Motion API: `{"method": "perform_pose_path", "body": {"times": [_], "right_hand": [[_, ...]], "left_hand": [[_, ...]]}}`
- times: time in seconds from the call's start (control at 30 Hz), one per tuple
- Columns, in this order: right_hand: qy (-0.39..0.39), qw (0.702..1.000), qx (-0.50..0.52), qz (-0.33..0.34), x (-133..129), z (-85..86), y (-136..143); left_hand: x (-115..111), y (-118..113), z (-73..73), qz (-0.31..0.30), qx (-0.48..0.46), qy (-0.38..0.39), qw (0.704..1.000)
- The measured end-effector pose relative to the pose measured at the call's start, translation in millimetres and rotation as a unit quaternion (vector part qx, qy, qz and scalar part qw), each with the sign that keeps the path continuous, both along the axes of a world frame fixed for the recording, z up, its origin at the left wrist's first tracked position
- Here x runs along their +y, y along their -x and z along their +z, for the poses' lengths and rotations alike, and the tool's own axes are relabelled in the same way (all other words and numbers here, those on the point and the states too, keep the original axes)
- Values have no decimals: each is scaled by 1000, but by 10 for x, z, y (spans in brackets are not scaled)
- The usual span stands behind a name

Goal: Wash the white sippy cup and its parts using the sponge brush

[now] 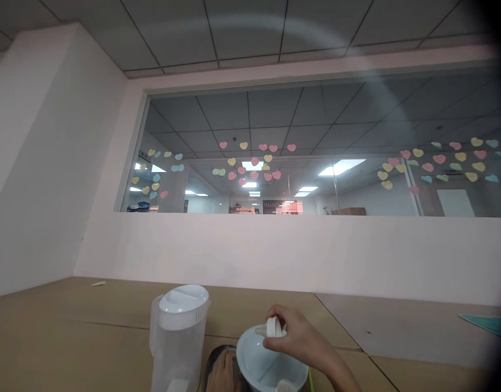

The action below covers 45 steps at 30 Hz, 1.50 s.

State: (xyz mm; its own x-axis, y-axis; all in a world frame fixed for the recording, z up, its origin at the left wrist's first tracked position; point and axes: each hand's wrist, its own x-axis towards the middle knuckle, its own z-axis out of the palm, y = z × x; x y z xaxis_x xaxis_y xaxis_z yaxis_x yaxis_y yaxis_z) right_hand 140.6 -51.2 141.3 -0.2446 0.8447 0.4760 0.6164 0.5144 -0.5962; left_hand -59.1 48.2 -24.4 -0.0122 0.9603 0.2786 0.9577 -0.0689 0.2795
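My right hand [289, 332] pinches a small white ring-shaped cap with a pale nipple-like tip [271, 328] above a light, glossy bowl [254, 356]. Part of another pale item [285, 386] shows at the bowl's lower edge, cut off by the frame. Just left of the bowl, my left hand [222, 373] rests with bent fingers on a dark round object [214, 356]; whether it grips this is unclear. A translucent pitcher [179, 348] with a white lid stands upright to the left of my left hand.
The brown table [103, 326] runs back to a pale wall [274, 250] below a window with heart-shaped notes. A small flat piece [98, 283] lies at the back left. A teal sheet [489, 325] lies at the right. Something green edges the bowl's right side.
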Motion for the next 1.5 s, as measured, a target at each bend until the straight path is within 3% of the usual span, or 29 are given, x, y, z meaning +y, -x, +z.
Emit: {"method": "perform_pose_path", "body": {"times": [0.2,0.57,0.83,1.13,1.5], "right_hand": [[-4,1000,-1,-7,16,4,-24],[18,1000,-7,-1,10,-16,-32],[21,1000,-12,4,12,-27,-48],[31,999,-35,10,-16,-13,-50],[24,999,-40,-1,-11,-20,-73]], "left_hand": [[-54,-9,79,11,-12,-13,1000],[45,2,-33,34,-5,17,999],[0,5,5,37,1,27,999],[51,9,-84,29,9,4,1000],[36,6,-59,25,14,6,1000]]}}
